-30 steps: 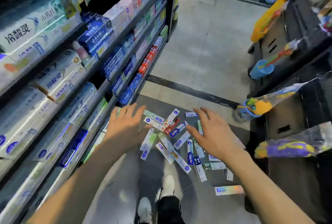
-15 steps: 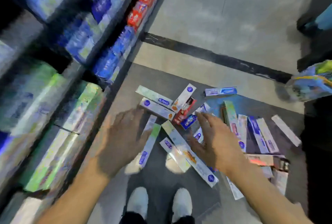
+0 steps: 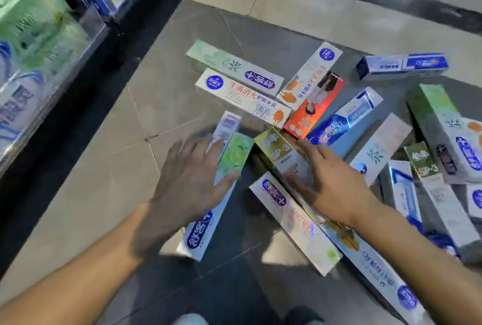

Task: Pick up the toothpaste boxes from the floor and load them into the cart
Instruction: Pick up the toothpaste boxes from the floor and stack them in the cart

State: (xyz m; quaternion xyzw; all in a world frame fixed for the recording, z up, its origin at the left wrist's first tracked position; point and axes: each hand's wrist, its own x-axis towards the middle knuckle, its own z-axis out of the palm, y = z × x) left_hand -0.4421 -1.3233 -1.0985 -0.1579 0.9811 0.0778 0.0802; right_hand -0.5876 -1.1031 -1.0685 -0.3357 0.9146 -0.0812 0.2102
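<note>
Head | left hand (image 3: 189, 181) flat on green carton (image 3: 236, 156) | right hand (image 3: 331, 184) spread on gold carton (image 3: 276, 146)

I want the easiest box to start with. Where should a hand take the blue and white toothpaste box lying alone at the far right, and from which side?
Probably across the middle of the blue and white toothpaste box, coming from above, thumb on one long side and fingers on the other. It lies flat on the floor, with both long sides apparently free of the pile.
</note>
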